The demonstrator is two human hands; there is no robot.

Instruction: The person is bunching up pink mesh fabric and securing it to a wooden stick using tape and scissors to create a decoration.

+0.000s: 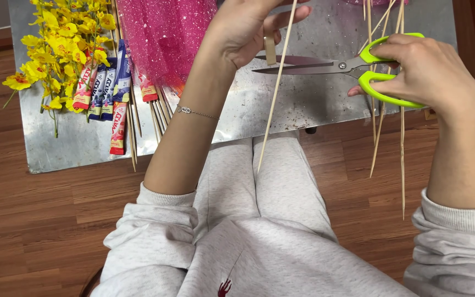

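Note:
My left hand [246, 27] grips a long thin wooden skewer [275, 91] that slants down toward my lap, and a short strip of beige tape [270, 50] hangs from its fingers. My right hand [430, 71] holds scissors with lime-green handles [383, 82], fingers through the loops. The steel blades [298, 65] point left, slightly apart, right at the tape and skewer. Several more skewers [377, 126] hang down by my right hand; I cannot tell what holds them.
A low metal tray table [303, 104] stands on a wooden floor [39, 209]. On it lie yellow artificial flowers [61, 44], pink glittery netting [163, 33] and snack packets taped to skewers [111, 93]. My grey-clad knees [248, 181] reach under its near edge.

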